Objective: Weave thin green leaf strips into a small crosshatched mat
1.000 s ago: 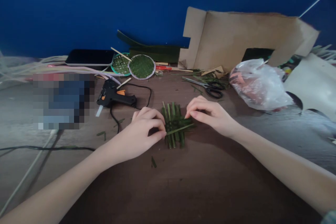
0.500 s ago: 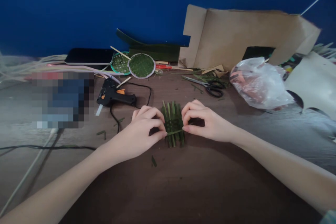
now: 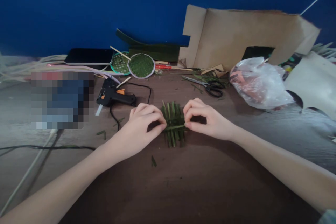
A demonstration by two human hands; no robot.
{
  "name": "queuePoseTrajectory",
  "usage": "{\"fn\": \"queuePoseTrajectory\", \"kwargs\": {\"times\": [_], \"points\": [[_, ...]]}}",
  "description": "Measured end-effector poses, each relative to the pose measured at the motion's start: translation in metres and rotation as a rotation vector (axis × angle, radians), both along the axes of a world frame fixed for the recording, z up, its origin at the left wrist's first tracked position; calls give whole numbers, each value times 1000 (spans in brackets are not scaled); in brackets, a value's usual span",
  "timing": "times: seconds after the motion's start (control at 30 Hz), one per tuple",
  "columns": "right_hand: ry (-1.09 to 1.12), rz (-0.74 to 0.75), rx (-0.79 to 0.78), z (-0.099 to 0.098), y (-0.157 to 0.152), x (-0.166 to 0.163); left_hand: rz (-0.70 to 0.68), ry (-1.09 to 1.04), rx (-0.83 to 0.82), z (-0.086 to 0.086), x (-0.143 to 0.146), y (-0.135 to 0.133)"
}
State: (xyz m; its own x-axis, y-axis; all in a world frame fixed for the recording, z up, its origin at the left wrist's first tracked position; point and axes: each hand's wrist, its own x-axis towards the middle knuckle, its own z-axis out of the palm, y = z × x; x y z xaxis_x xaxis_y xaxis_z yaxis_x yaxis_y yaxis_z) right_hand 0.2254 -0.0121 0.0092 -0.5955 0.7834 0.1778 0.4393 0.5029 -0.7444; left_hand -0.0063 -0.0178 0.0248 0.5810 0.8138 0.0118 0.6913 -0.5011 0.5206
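A small mat of woven green leaf strips (image 3: 173, 123) lies on the dark wooden table (image 3: 183, 182) in the middle of the view. My left hand (image 3: 141, 126) pinches the left end of a pale green cross strip (image 3: 175, 127) at the mat's left edge. My right hand (image 3: 204, 119) pinches the same strip's right end, fingers curled. Both hands rest on the table on either side of the mat.
A black glue gun (image 3: 114, 95) with its cord lies behind my left hand. Scissors (image 3: 207, 86) and leaf scraps lie behind the mat, two round woven discs (image 3: 141, 65) and a phone (image 3: 89, 56) further back. A plastic bag (image 3: 258, 83) and cardboard (image 3: 241, 38) stand at the right.
My right hand has closed in from the right and pinched the strip's end. The cross strip has been pushed up the mat, closer to the other cross strips. My left hand has shifted slightly up.
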Motion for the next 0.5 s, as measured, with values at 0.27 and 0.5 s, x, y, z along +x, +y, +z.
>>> {"fn": "queuePoseTrajectory", "kwargs": {"times": [0.27,0.5], "points": [[217,-137,-9,-7,8,11,-67,34,149,0,3,-7],[204,-107,-11,-6,6,9,-219,135,260,-2,3,-13]]}}
